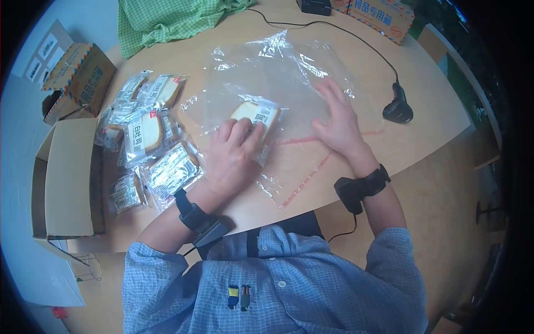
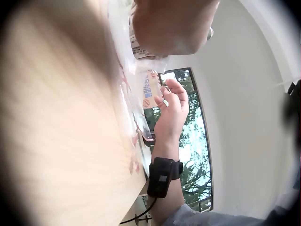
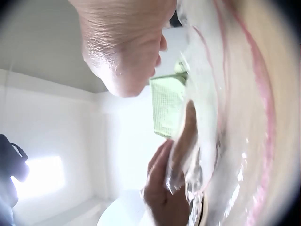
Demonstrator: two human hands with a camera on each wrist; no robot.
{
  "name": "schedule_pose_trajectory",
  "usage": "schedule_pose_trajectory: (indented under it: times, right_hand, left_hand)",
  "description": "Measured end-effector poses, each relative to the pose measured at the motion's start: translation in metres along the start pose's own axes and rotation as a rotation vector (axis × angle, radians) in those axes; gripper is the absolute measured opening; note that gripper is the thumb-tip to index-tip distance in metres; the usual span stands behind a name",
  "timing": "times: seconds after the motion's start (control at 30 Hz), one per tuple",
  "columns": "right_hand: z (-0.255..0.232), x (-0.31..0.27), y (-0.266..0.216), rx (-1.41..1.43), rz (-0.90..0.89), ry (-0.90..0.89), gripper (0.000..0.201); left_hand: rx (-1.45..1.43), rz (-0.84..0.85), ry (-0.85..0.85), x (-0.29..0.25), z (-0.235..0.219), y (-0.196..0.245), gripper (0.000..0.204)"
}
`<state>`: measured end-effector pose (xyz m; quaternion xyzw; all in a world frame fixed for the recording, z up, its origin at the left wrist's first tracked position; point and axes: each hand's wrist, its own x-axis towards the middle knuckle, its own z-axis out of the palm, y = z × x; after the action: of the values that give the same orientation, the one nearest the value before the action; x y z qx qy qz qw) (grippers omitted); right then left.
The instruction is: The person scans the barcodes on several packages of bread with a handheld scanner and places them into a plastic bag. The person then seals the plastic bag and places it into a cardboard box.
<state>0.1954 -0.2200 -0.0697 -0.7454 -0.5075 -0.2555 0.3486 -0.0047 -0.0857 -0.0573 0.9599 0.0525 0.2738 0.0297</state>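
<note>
My left hand [image 1: 229, 158] grips a wrapped slice of white bread [image 1: 246, 111], its fingers curled over the near side of the package. Beneath it a large clear plastic bag [image 1: 300, 100] with red strips spreads over the table. In the right wrist view the bread package [image 3: 182, 146] is tilted up off the table, with the left hand [image 3: 165, 197] behind it. Over the right part of the bag, my right hand [image 1: 339, 123] has its fingers extended and holds nothing. The left wrist view shows this right hand [image 2: 173, 106] raised, fingers loosely bent.
Several wrapped bread packages [image 1: 143, 136] are piled to the left. Beside them stand an open cardboard box [image 1: 69, 178] and a printed carton [image 1: 83, 78]. A corded black scanner [image 1: 398, 106] lies at right. At the back are a green checked cloth [image 1: 161, 22] and another carton [image 1: 378, 19].
</note>
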Motion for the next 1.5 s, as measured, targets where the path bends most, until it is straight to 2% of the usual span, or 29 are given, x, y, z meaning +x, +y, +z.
schedule_pose_trajectory:
  times: [0.03, 0.13, 0.2, 0.23, 0.3, 0.33, 0.37, 0.4, 0.43, 0.5, 0.53, 0.6, 0.67, 0.73, 0.8, 0.87, 0.93, 0.97, 1.03, 1.07, 1.1, 1.17, 1.2, 1.3, 1.33, 1.37, 1.43, 1.47, 1.5]
  right_hand:
    - [0.004, -0.006, 0.004, -0.001, -0.001, 0.003, 0.048]
    - [0.013, -0.015, 0.013, -0.152, 0.006, -0.158, 0.052]
    - [0.006, -0.007, 0.004, 0.129, 0.241, -0.397, 0.052]
    - [0.009, -0.008, 0.006, 0.131, 0.24, -0.402, 0.052]
    - [0.017, -0.011, 0.012, 0.283, 0.166, -0.406, 0.054]
    - [0.017, -0.011, 0.014, 0.285, 0.16, -0.409, 0.054]
    - [0.016, -0.011, 0.016, 0.392, 0.259, -0.417, 0.053]
    - [0.017, -0.012, 0.017, 0.5, 0.36, -0.425, 0.053]
    - [0.019, -0.013, 0.016, 0.501, 0.356, -0.428, 0.053]
    - [0.02, -0.015, 0.014, 0.82, 0.577, -0.276, 0.049]
    - [0.02, -0.013, 0.014, 0.821, 0.575, -0.275, 0.049]
    - [0.018, -0.012, 0.012, 0.804, 0.619, -0.323, 0.046]
    - [0.022, -0.014, 0.013, 0.858, 0.579, -0.366, 0.044]
    - [0.021, -0.012, 0.012, 0.912, 0.533, -0.409, 0.042]
    - [0.011, -0.009, 0.012, 0.926, 0.505, -0.604, 0.036]
    - [0.005, -0.008, 0.009, 0.934, 0.517, -0.632, 0.034]
    - [0.003, -0.008, 0.008, 0.951, 0.524, -0.661, 0.031]
    - [0.002, -0.008, 0.008, 0.958, 0.546, -0.68, 0.032]
    - [0.003, -0.008, 0.009, 0.969, 0.558, -0.697, 0.033]
    - [0.003, -0.008, 0.01, 0.961, 0.551, -0.737, 0.031]
    - [0.004, -0.008, 0.012, 0.951, 0.544, -0.776, 0.029]
    - [0.001, -0.006, 0.013, 0.87, 0.497, -0.805, 0.029]
    - [-0.002, -0.004, 0.014, 0.783, 0.452, -0.833, 0.029]
    - [-0.005, -0.004, 0.012, 0.91, 0.554, -0.829, 0.027]
    - [-0.004, -0.004, 0.013, 0.914, 0.554, -0.829, 0.027]
    - [-0.002, -0.005, 0.015, 0.902, 0.515, -0.833, 0.027]
    - [-0.004, -0.004, 0.014, 0.881, 0.47, -0.836, 0.027]
    - [-0.008, -0.002, 0.012, 0.877, 0.5, -0.863, 0.027]
    - [-0.01, -0.002, 0.011, 0.871, 0.53, -0.887, 0.027]
  left_hand:
    - [0.001, 0.002, 0.002, -0.002, 0.0, 0.001, 0.051]
    - [0.002, 0.058, -0.16, -0.005, 0.008, 0.006, 0.049]
    - [-0.004, 0.113, -0.134, -0.002, 0.019, 0.008, 0.05]
    - [-0.008, 0.174, -0.108, 0.003, 0.024, 0.009, 0.051]
    - [0.01, 0.151, -0.186, 0.012, 0.03, 0.008, 0.05]
    - [0.119, 0.109, -0.141, 0.017, 0.032, 0.008, 0.048]
    - [0.228, 0.067, -0.097, 0.021, 0.035, 0.004, 0.047]
    - [0.2, 0.007, -0.088, 0.025, 0.041, -0.003, 0.043]
    - [0.201, 0.002, -0.087, 0.031, 0.037, -0.006, 0.043]
    - [-0.002, -0.331, -0.224, 0.041, 0.028, -0.013, 0.041]
    - [-0.054, -0.354, -0.113, 0.042, 0.03, -0.018, 0.041]
    - [-0.103, -0.328, -0.063, 0.038, 0.039, -0.017, 0.043]
    - [-0.155, -0.311, -0.011, 0.039, 0.045, -0.012, 0.044]
    - [0.13, 0.095, 0.068, 0.04, 0.055, -0.012, 0.048]
    - [0.11, 0.049, 0.028, 0.045, 0.063, -0.019, 0.051]
    - [0.092, 0.008, -0.015, 0.056, 0.07, -0.032, 0.053]
    - [-0.025, -0.215, -0.127, 0.066, 0.068, -0.052, 0.049]
    - [-0.018, -0.217, -0.125, 0.068, 0.066, -0.058, 0.049]
    - [0.033, -0.415, -0.075, 0.071, 0.058, -0.066, 0.05]
    - [0.07, -0.376, 0.012, 0.069, 0.056, -0.06, 0.049]
    - [0.076, -0.378, 0.01, 0.067, 0.055, -0.054, 0.049]
    - [0.133, -0.249, -0.107, 0.063, 0.057, -0.038, 0.049]
    - [0.01, -0.302, -0.292, 0.057, 0.057, -0.028, 0.051]
    - [0.099, -0.214, -0.308, 0.046, 0.052, -0.002, 0.059]
    - [0.092, -0.105, -0.238, 0.044, 0.055, -0.006, 0.062]
    - [0.093, -0.106, -0.24, 0.045, 0.058, -0.013, 0.062]
    - [0.202, -0.027, -0.019, 0.056, 0.064, -0.028, 0.062]
    - [0.232, -0.129, -0.006, 0.063, 0.065, -0.034, 0.061]
    - [0.233, -0.128, 0.0, 0.066, 0.065, -0.039, 0.061]
